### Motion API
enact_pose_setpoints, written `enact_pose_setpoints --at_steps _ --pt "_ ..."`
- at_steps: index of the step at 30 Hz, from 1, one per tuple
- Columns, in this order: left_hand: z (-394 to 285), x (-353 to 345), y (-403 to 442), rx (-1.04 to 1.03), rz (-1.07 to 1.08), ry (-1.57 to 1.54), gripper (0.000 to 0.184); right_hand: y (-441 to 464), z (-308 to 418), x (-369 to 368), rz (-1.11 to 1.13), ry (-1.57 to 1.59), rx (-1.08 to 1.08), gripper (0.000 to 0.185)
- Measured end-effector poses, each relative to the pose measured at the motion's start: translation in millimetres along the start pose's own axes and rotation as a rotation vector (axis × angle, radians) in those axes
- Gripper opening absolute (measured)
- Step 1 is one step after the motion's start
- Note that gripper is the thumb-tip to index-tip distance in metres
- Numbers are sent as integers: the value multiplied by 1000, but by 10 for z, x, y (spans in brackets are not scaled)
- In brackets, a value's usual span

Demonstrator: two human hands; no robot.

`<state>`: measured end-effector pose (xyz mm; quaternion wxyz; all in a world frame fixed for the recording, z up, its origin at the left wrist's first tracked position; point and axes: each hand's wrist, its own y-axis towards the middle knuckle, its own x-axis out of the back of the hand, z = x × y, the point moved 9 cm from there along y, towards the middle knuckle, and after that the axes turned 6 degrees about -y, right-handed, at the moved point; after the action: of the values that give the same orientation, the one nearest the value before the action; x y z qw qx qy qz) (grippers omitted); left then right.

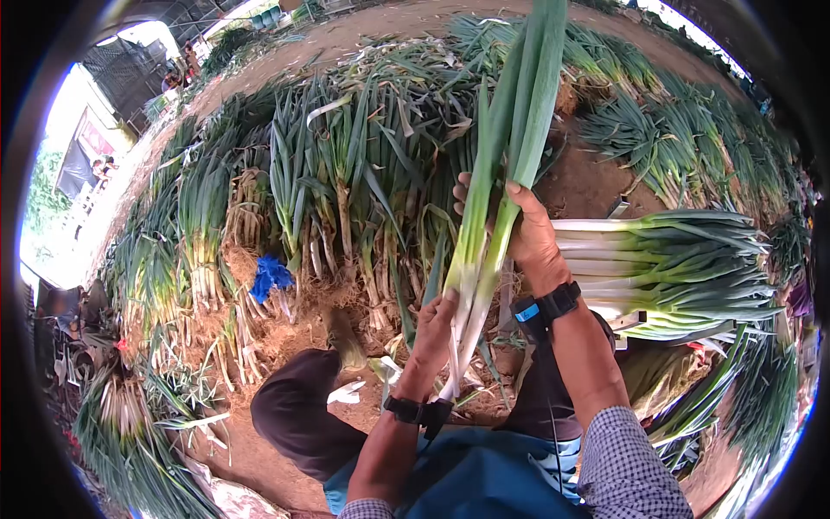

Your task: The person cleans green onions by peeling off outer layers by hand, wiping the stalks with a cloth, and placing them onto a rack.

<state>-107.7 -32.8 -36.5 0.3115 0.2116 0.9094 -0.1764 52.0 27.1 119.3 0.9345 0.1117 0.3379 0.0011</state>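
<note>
Two or so long green onions (pixel 471 259) are held upright in front of me, white ends low and green leaves rising past the top edge. My left hand (pixel 435 333) is closed around their white stems near the bottom. Higher up, my right hand (pixel 527 229) grips them where white turns green, its thumb across the front and some fingertips behind. To the right of my right hand lies a stack of trimmed green onions (pixel 657 259), white ends toward me and leaves to the right.
Untrimmed green onions with roots (pixel 337 173) form a wide heap ahead and left. A blue plastic scrap (pixel 271 277) lies on them. More bundles (pixel 692 138) are at the back right and another (pixel 130 432) at the lower left. People are far off at the upper left.
</note>
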Motion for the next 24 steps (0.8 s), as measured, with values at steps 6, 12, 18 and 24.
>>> enact_pose_setpoints --at_steps 6,12,18,24 --pt "-4 154 49 -49 -47 -32 27 45 -121 47 29 -25 -17 67" --pt "-209 143 119 -151 -46 72 19 -82 -222 276 -263 -623 61 35" --pt "-203 631 48 -62 -245 -149 17 -98 -605 589 -405 -199 -190 16" --pt "-756 1148 -356 -570 -700 1544 64 -29 -222 672 -388 -200 -91 14"
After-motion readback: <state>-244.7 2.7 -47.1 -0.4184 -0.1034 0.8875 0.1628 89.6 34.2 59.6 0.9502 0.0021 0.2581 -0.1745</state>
